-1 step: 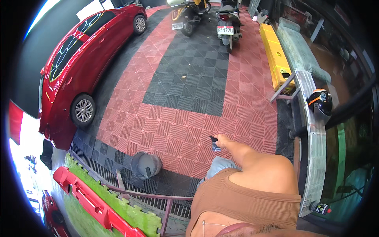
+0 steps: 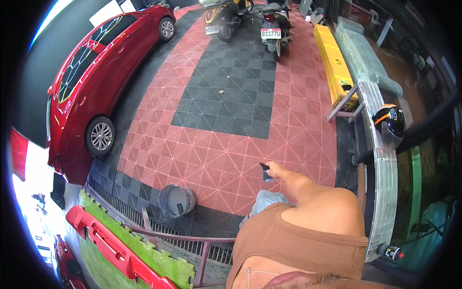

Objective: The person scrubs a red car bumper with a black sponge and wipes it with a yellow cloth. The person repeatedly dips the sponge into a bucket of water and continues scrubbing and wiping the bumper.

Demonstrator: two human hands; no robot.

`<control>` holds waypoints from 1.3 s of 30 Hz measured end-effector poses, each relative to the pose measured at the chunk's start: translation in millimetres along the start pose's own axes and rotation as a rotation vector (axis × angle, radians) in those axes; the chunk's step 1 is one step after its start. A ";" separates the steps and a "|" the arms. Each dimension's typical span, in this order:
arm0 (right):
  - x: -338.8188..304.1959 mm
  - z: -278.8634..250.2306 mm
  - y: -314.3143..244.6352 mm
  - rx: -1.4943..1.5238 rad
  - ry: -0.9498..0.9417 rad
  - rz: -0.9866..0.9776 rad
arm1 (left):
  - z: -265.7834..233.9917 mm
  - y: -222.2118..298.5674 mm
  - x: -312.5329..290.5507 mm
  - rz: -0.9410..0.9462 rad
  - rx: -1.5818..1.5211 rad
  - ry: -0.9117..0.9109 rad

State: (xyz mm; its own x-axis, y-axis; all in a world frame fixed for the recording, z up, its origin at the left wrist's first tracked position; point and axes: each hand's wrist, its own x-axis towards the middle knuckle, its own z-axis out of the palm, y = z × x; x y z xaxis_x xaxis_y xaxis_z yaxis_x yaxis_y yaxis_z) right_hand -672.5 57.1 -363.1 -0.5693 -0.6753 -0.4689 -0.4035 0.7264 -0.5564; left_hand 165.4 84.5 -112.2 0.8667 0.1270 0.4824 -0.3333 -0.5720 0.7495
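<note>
Here, the right hand (image 2: pixel 275 170) gripped a dark item (image 2: pixel 264 166) above red floor tiles (image 2: pixel 226 159), to the right of a gray bucket (image 2: pixel 189 210); the left hand's state could not be told. A red car (image 2: pixel 120 61) stood at left, with two scooters (image 2: pixel 275 20) parked farther off.

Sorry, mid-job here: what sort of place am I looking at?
Probably an auto workshop or garage: a red car stands on the left, two scooters are parked at the far end, and a loose red bumper-like panel is at the lower left.
</note>
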 end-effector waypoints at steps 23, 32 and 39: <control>-193.9 1.3 232.2 0.279 0.315 0.665 | 96.2 163.0 -115.6 0.667 -0.164 -0.254; -100.2 -22.9 210.1 0.286 0.117 0.240 | 14.2 58.1 -21.8 0.232 0.201 -0.136; -4.5 -67.6 124.5 -0.069 0.154 -0.066 | -48.7 97.9 -82.6 -0.180 -0.081 -0.081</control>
State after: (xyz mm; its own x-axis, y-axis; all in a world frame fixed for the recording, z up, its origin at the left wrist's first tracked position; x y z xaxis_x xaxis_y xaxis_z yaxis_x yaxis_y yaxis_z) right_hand -768.6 159.2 -383.9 -0.6410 -0.6980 -0.3191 -0.4889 0.6919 -0.5313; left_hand 43.2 57.5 -56.6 0.9410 0.1538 0.3016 -0.1960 -0.4787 0.8558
